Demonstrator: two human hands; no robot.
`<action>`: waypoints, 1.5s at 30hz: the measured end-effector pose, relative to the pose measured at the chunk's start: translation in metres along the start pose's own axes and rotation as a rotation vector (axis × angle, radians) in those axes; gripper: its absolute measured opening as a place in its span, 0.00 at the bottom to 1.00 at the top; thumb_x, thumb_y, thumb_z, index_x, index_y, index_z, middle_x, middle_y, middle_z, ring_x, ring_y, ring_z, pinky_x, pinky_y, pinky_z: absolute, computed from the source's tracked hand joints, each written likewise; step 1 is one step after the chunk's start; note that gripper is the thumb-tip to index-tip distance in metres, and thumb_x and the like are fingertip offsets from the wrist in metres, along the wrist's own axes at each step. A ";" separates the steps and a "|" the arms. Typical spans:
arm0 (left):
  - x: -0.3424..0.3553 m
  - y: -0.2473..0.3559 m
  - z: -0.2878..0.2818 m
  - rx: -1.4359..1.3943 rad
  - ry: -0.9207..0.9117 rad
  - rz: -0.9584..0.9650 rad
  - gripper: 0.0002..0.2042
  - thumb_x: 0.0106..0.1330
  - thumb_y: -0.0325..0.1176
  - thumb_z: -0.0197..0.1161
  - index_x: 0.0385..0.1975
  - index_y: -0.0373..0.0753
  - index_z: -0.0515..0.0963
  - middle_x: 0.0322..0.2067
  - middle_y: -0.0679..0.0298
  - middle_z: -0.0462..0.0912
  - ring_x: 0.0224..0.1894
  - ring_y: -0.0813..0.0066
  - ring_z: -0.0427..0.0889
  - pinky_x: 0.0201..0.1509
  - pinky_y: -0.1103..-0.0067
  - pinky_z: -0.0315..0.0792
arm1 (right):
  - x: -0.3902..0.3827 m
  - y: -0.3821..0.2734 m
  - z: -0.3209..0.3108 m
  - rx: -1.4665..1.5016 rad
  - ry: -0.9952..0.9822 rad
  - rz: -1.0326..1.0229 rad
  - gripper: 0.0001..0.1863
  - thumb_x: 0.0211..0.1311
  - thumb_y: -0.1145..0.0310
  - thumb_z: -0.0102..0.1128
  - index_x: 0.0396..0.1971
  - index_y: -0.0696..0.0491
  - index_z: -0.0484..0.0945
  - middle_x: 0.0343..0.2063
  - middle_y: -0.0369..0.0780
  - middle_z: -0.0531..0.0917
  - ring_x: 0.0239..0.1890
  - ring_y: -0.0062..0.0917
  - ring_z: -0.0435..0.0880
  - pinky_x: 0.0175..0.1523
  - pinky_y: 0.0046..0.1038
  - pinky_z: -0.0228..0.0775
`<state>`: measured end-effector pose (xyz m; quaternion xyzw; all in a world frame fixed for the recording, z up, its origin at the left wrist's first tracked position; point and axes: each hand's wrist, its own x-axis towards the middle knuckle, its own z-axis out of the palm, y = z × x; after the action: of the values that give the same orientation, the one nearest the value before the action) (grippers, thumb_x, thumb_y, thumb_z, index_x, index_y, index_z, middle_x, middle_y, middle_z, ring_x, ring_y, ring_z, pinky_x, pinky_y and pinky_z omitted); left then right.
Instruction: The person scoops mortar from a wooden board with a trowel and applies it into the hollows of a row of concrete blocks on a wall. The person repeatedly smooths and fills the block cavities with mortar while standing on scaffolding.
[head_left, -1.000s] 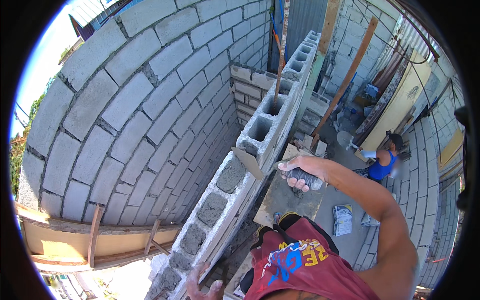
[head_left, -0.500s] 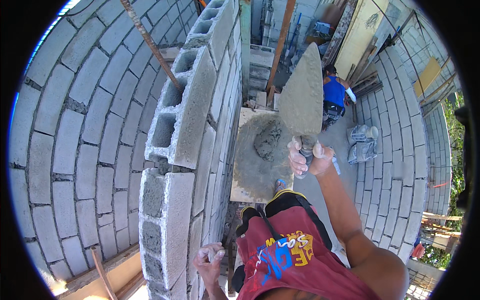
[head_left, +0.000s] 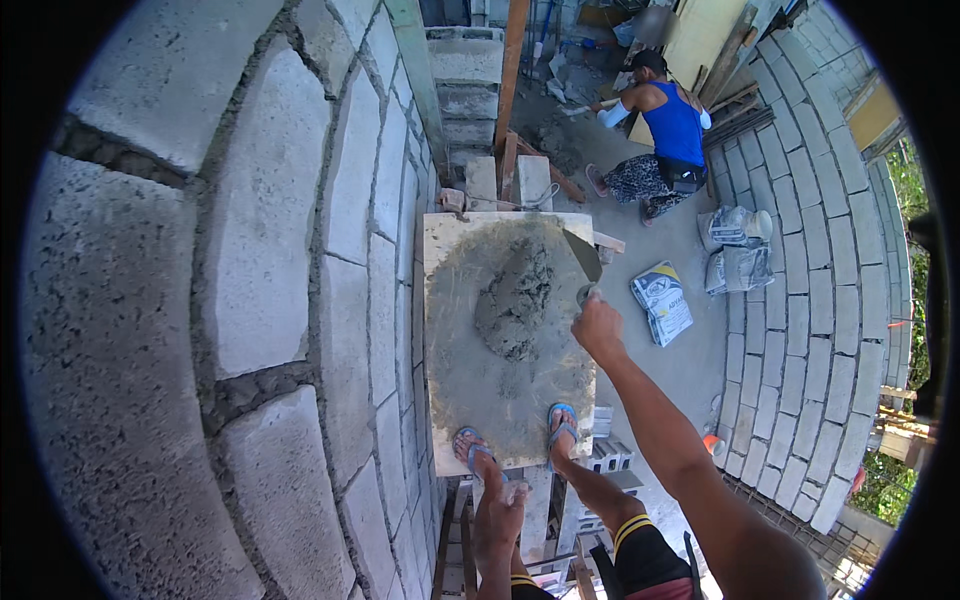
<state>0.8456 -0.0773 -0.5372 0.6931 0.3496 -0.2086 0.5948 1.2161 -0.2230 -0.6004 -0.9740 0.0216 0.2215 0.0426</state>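
Note:
My right hand point(head_left: 598, 330) grips the handle of a pointed trowel point(head_left: 583, 257), its blade edge-on at the right side of a heap of wet grey mortar point(head_left: 515, 300). The heap sits on a mortar-smeared board point(head_left: 440, 445). Loosely curled and dusty with mortar, my left hand point(head_left: 510, 503) hangs low near my left foot, with nothing visible in it. Both my feet, in blue flip-flops point(head_left: 563, 425), stand on the board's near part.
A tall concrete block wall point(head_left: 345, 330) rises close on the left. A co-worker in a blue top point(head_left: 676, 125) crouches at the back right. A bag point(head_left: 661, 302) lies on the floor, with more bags point(head_left: 738, 250) beside the right wall. Wooden props point(head_left: 511, 80) stand behind the board.
My right hand has lowered the trowel from upright before me to beside the mortar heap. My view has come down toward the board, and my left hand has moved away from the wall.

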 end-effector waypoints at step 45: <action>0.086 -0.004 0.040 -0.675 -0.107 -0.503 0.27 0.76 0.30 0.50 0.71 0.34 0.52 0.59 0.43 0.71 0.57 0.57 0.78 0.64 0.68 0.71 | -0.172 0.084 0.339 0.144 -0.180 -0.052 0.23 0.57 0.67 0.62 0.51 0.59 0.68 0.37 0.52 0.84 0.35 0.47 0.87 0.38 0.47 0.77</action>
<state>0.9053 -0.0954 -0.6094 0.3406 0.5252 -0.2567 0.7364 0.9102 -0.2718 -0.8368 -0.9448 0.0084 0.3047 0.1198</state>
